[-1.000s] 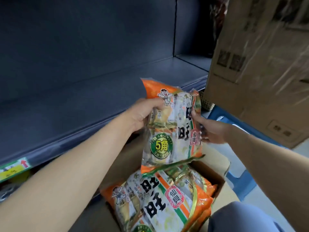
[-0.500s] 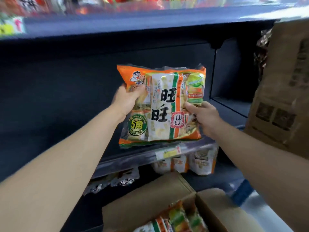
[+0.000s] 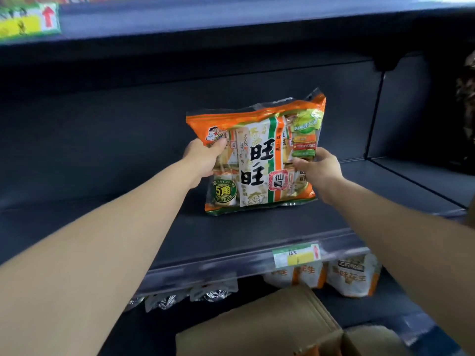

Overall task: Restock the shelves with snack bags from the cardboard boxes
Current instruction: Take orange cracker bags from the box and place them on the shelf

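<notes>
An orange, white and green snack bag point(image 3: 259, 160) stands upright on the dark grey shelf point(image 3: 231, 235), its bottom edge touching the shelf board. My left hand point(image 3: 204, 160) grips the bag's left side, thumb on the front. My right hand point(image 3: 317, 168) holds its right side, fingers curled round the edge. Both arms reach in from the bottom corners. The open cardboard box point(image 3: 270, 327) sits below, at the lower edge of the view, with a little orange packaging showing inside.
The shelf's front rail carries a yellow-green price label point(image 3: 297, 255). Beneath it hang white snack bags point(image 3: 352, 276) and silver packets point(image 3: 210, 294). A vertical divider point(image 3: 374, 116) bounds the shelf bay on the right. An upper shelf edge point(image 3: 231, 19) runs overhead.
Both hands lifted the bag out of the box, raised it in front of the shelf, then carried it inward and set its bottom on the shelf board.
</notes>
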Motion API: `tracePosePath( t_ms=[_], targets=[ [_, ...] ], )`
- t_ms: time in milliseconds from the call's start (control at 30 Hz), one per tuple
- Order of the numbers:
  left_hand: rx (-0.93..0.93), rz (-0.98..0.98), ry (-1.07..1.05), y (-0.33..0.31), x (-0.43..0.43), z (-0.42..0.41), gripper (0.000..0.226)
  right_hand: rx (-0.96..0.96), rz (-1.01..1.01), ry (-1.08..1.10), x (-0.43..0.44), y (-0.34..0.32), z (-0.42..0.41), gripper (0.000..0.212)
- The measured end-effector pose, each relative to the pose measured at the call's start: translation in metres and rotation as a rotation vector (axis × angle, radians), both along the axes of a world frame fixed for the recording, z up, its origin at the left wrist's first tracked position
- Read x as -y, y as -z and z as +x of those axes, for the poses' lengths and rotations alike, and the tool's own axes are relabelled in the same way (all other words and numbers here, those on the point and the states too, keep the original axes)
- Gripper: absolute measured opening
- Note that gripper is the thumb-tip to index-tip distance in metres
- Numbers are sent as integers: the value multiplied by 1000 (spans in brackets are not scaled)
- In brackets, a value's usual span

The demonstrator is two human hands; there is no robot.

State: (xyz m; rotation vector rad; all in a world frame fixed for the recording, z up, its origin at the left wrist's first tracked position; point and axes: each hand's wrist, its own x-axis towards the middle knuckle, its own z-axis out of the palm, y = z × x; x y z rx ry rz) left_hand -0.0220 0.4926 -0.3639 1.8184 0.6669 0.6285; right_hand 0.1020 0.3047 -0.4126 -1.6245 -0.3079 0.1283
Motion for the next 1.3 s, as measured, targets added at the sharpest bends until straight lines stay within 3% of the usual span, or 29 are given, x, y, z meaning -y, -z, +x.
tracePosePath(
  t_ms=[133, 367, 567, 700, 800, 867, 1000, 1133, 1200, 1300],
  targets=[
    [19, 10, -9, 11, -24, 16, 32, 39, -85, 96, -28, 6, 13, 6],
    [-8, 77, -34, 29, -58, 56, 15, 47, -233, 184, -65, 7, 34, 29],
    [-58, 145, -55, 40, -78, 70, 29, 31, -226, 117, -86, 5, 35, 36],
    [-70, 126, -46, 47, -87, 69, 27, 35, -393, -47, -90, 5, 33, 49],
    [-127, 137, -39, 50, -86, 61, 51, 16, -401, -36, -90, 13, 27, 57],
    [-136, 155, -83, 50, -79, 55, 59, 17, -384, -38, -85, 21, 24, 56],
    [-72, 250, -169, 46, -43, 34, 40, 64, -407, -56, -60, 32, 4, 38],
    [-60, 324, -13, 54, 17, 10, 30, 96, -396, -109, -16, 36, -35, 9],
    [-75, 327, 137, 67, 51, -7, 25, 66, -378, -178, 12, 42, -55, 23],
    [-175, 277, 377, 98, 101, -42, 20, 43, -374, -237, 52, 53, -84, 18]
  ],
)
